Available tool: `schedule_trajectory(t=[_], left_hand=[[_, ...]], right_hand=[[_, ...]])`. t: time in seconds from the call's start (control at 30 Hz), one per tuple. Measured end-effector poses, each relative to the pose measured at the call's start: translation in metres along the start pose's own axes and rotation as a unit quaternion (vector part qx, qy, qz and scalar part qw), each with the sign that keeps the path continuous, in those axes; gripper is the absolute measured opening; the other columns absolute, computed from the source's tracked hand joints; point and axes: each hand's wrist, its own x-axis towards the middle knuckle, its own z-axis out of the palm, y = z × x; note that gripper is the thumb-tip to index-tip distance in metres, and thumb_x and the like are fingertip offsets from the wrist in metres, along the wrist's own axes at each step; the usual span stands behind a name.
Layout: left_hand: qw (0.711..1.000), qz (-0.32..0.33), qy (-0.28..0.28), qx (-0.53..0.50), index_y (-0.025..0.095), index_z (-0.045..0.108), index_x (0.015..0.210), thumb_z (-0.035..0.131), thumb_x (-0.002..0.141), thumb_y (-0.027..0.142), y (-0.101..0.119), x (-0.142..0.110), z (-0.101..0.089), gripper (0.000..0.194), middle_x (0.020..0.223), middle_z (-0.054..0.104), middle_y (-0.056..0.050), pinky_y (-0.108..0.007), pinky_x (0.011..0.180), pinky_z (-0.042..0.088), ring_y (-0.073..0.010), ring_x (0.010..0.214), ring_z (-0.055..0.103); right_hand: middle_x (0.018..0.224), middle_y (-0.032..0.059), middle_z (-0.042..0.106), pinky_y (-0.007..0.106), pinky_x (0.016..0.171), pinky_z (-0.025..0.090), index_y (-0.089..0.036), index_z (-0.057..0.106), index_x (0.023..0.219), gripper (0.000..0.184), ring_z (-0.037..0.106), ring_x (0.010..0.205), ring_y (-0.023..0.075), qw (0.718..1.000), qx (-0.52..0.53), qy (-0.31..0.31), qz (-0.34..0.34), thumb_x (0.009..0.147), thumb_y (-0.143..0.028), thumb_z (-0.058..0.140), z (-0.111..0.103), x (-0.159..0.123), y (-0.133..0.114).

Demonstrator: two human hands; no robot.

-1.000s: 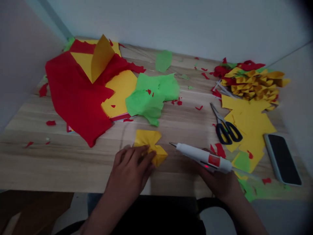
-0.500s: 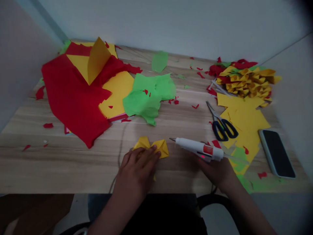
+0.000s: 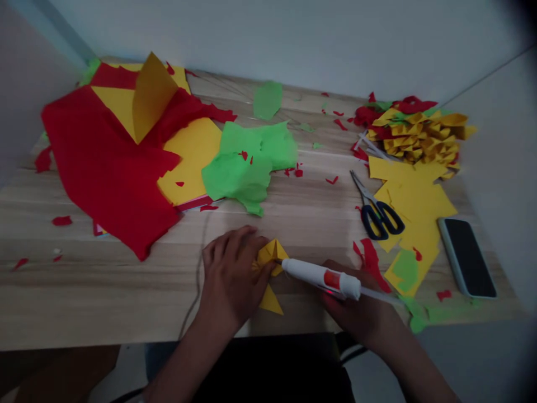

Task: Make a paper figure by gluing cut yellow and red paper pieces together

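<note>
My left hand [image 3: 231, 274] lies over a folded yellow paper piece [image 3: 271, 254] near the front edge of the wooden table [image 3: 126, 280], fingers curled and pressing it down. Part of the paper sticks out below my fingers. My right hand [image 3: 356, 308] grips a white glue gun [image 3: 323, 276] with a red label. Its nozzle points left and touches the yellow paper right beside my left fingertips.
Red, yellow and green paper sheets [image 3: 126, 157] cover the left and middle of the table. Black-handled scissors [image 3: 377, 210] lie to the right on yellow offcuts [image 3: 415, 201]. A pile of folded yellow pieces [image 3: 419, 137] sits at the back right. A phone [image 3: 467, 256] lies at the right edge.
The glue gun has moved left until its nozzle meets the yellow paper. My left hand has shifted over the piece and folded it smaller.
</note>
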Motion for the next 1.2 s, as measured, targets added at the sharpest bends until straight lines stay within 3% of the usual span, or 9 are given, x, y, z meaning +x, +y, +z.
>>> schedule_trajectory(t=[0.27,0.47,0.77,1.0,1.2], left_hand=[[0.999,0.006,-0.022,-0.031,0.030,0.064,0.105,0.074,0.078,0.032,-0.006,-0.002,0.002,0.029,0.110,0.072,0.000,-0.046,0.090,0.036,-0.0286,0.105,0.059],[1.000,-0.011,-0.001,-0.029,0.028,0.066,0.100,0.070,0.082,0.026,-0.002,0.002,0.002,0.019,0.099,0.075,0.001,-0.045,0.089,0.038,-0.0280,0.103,0.060],[0.999,-0.019,0.000,-0.044,0.027,0.066,0.099,0.065,0.084,0.023,-0.001,0.001,0.001,0.015,0.098,0.075,0.000,-0.044,0.089,0.041,-0.0269,0.102,0.060],[0.998,-0.013,-0.013,-0.052,0.028,0.065,0.101,0.070,0.081,0.028,-0.004,-0.001,0.003,0.021,0.106,0.074,0.000,-0.045,0.090,0.041,-0.0283,0.104,0.058],[0.999,-0.031,-0.010,-0.038,0.028,0.066,0.099,0.070,0.081,0.032,-0.006,0.002,0.004,0.020,0.100,0.075,0.000,-0.045,0.084,0.042,-0.0279,0.097,0.059]], right_hand=[[0.060,-0.0043,0.058,0.024,0.051,0.046,-0.025,0.049,0.075,0.010,0.060,0.053,0.0142,0.996,-0.032,0.076,0.023,0.080,-0.016,0.053,0.003,-0.007,0.000],[0.063,-0.0030,0.061,0.024,0.051,0.047,-0.025,0.050,0.074,0.010,0.063,0.056,0.0148,1.000,0.002,0.015,0.017,0.079,-0.016,0.050,0.003,0.003,-0.001],[0.061,-0.0020,0.063,0.024,0.050,0.045,-0.024,0.049,0.071,0.009,0.061,0.054,0.0154,1.000,-0.025,-0.001,0.006,0.077,-0.018,0.050,-0.002,0.016,-0.002],[0.060,-0.0035,0.060,0.022,0.044,0.038,-0.024,0.053,0.077,0.008,0.063,0.054,0.0155,0.994,-0.099,0.049,0.014,0.079,-0.017,0.050,-0.002,0.007,-0.006],[0.073,0.0004,0.066,0.025,0.054,0.047,-0.024,0.055,0.083,0.010,0.067,0.066,0.0171,0.991,-0.078,0.105,0.014,0.082,-0.016,0.049,0.009,0.003,-0.008]])
